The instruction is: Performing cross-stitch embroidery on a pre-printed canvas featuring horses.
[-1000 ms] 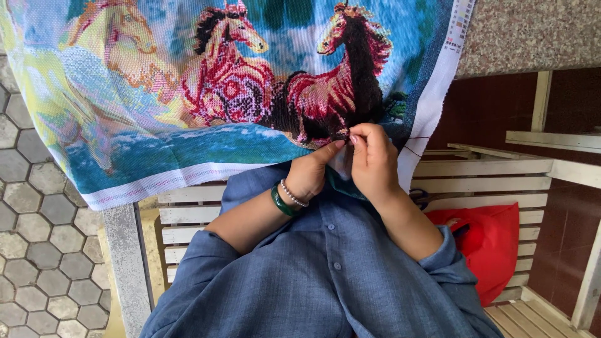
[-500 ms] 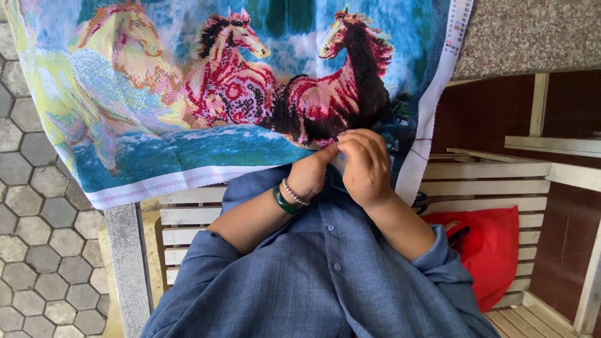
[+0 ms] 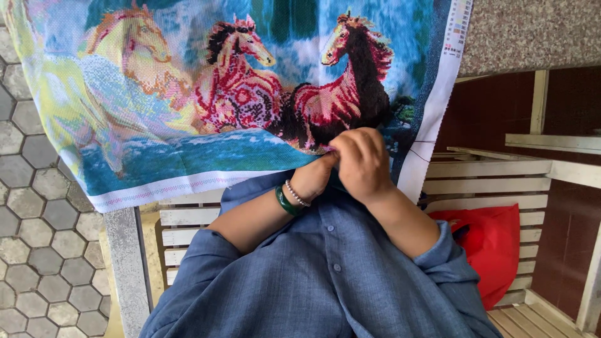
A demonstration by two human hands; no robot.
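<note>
A large cross-stitch cloth (image 3: 238,94) with several colourful horses hangs spread in front of me. My left hand (image 3: 315,176), with a green bangle and a bead bracelet on its wrist, grips the cloth's lower edge under the dark red horse. My right hand (image 3: 363,164) lies over it. Its fingers are pinched together on the cloth at that same spot. Whatever thin thing sits between its fingertips is hidden. A dark thread (image 3: 418,154) trails to the right of my right hand. My blue shirt fills the bottom of the view.
I sit on a pale slatted wooden bench (image 3: 476,181). A red bag (image 3: 494,241) lies on it at the right. Grey hexagonal paving (image 3: 37,250) covers the ground at the left. A speckled stone slab (image 3: 532,31) is at the top right.
My right hand has curled further over the left fingers at the cloth's edge. Both hands have stayed at the same spot below the dark red horse.
</note>
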